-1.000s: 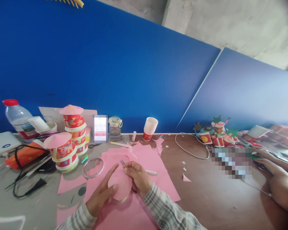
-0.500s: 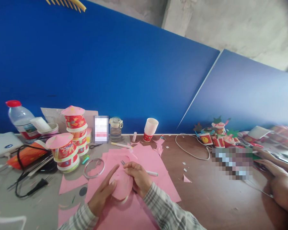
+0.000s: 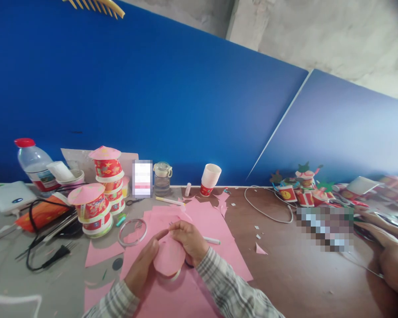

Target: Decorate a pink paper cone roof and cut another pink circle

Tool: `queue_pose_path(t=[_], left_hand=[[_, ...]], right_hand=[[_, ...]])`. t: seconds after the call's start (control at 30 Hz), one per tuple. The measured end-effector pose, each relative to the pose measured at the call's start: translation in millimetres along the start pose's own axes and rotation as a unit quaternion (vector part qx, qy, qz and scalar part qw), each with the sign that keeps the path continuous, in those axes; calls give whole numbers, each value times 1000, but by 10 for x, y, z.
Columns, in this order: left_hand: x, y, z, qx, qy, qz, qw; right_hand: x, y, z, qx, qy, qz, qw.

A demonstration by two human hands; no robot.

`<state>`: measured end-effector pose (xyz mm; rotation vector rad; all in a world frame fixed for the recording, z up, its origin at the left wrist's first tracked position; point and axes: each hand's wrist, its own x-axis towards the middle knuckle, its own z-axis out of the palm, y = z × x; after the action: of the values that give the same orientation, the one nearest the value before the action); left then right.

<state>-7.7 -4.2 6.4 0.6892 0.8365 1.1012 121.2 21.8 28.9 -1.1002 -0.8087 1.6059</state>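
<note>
Pink paper cone [image 3: 168, 257], round and softly curved, is sitting between the left hand [image 3: 142, 269] and right hand [image 3: 189, 240], fingers closing on its edges.

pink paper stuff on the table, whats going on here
A person in a plaid shirt holds a pink paper disc with both hands, left hand and right hand, over a white cup rim on pink paper sheets. Finished pink-topped red cups are stacked to the left by a water bottle. Another person's arm rests at the right.
</note>
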Motion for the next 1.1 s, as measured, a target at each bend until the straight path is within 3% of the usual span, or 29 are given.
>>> queue_pose_path(t=[0.17, 0.43, 0.77, 1.1], left_hand=[[11, 22, 113, -33, 45, 36, 998], [35, 63, 110, -55, 41, 14, 998], [27, 22, 103, -63, 53, 9, 997], [54, -5, 79, -44, 65, 12, 997]], right_hand=[[-14, -9, -5, 3, -9, -7, 1000], [-41, 4, 22, 8, -45, -9, 999], [-148, -20, 76, -72, 57, -102, 990], [-79, 80, 15, -110, 60, -103, 987]])
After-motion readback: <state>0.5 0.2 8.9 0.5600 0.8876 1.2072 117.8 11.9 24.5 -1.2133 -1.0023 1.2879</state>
